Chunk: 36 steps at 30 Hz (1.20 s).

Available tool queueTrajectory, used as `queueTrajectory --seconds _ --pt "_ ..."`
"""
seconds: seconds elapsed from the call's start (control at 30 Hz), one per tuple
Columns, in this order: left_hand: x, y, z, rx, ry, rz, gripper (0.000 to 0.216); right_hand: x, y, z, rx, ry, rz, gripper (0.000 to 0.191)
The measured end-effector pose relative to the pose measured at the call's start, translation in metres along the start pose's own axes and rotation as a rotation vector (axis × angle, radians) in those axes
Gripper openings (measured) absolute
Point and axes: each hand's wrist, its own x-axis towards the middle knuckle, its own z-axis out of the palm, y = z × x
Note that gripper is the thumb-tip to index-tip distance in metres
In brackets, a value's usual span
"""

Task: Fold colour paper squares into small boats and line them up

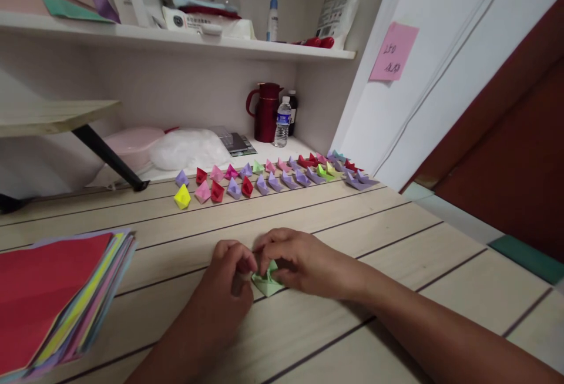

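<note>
A small light green folded paper piece lies on the wooden table between both my hands. My left hand is curled, its fingertips pinching the paper's left edge. My right hand arches over the paper from the right, its fingers pressed together on the top of it. Beyond my hands, two rows of several small folded paper shapes in purple, pink, red, green and yellow stand across the table.
A stack of coloured paper sheets, red on top, lies at the left near edge. At the back stand a dark red jug and a water bottle. A pink sticky note hangs on the white door.
</note>
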Motion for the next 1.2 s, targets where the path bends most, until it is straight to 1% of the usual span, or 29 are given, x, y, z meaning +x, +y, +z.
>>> queueTrajectory --seconds 0.07,0.13,0.23,0.3,0.4,0.57,0.63,0.7,0.77,0.9,0.97,1.03,1.2 --pt "-0.001 -0.001 0.002 0.025 0.012 0.004 0.019 0.000 0.001 0.002 -0.072 0.003 0.009 0.030" --pt "-0.001 -0.004 0.006 0.027 0.068 -0.017 0.014 0.000 0.003 0.004 -0.140 0.014 0.041 0.023" --pt "0.001 -0.009 0.010 -0.007 0.155 -0.061 0.011 0.000 0.001 0.007 -0.253 0.072 0.140 0.011" --pt "0.001 -0.011 0.011 -0.029 0.175 -0.070 0.013 0.000 -0.003 0.009 -0.313 0.118 0.202 0.009" --pt "0.001 -0.009 0.010 -0.031 0.150 -0.072 0.018 0.000 -0.009 0.012 -0.366 0.138 0.224 0.012" --pt "0.002 0.002 0.002 -0.087 -0.038 -0.162 0.018 0.000 -0.010 0.014 -0.445 0.159 0.183 0.008" --pt "0.002 0.006 0.001 -0.103 -0.063 -0.200 0.019 0.000 -0.009 0.015 -0.477 0.161 0.166 0.007" --pt "0.001 0.008 0.002 -0.086 -0.055 -0.227 0.025 0.000 -0.008 0.017 -0.503 0.156 0.154 0.011" --pt "0.000 0.008 0.005 -0.016 -0.027 -0.235 0.033 0.001 -0.008 0.018 -0.517 0.146 0.146 0.015" --pt "-0.004 0.005 0.012 0.161 0.050 -0.154 0.048 0.001 -0.010 0.019 -0.571 0.141 0.166 0.010" --pt "-0.005 0.002 0.014 0.237 0.103 -0.122 0.052 0.001 -0.010 0.018 -0.566 0.149 0.190 0.005" --pt "-0.005 -0.001 0.013 0.316 0.145 -0.108 0.056 0.000 -0.008 0.016 -0.489 0.155 0.206 0.004" --pt "-0.005 -0.003 0.001 0.493 0.219 -0.099 0.053 -0.002 -0.001 0.017 -0.200 0.185 0.180 0.016"
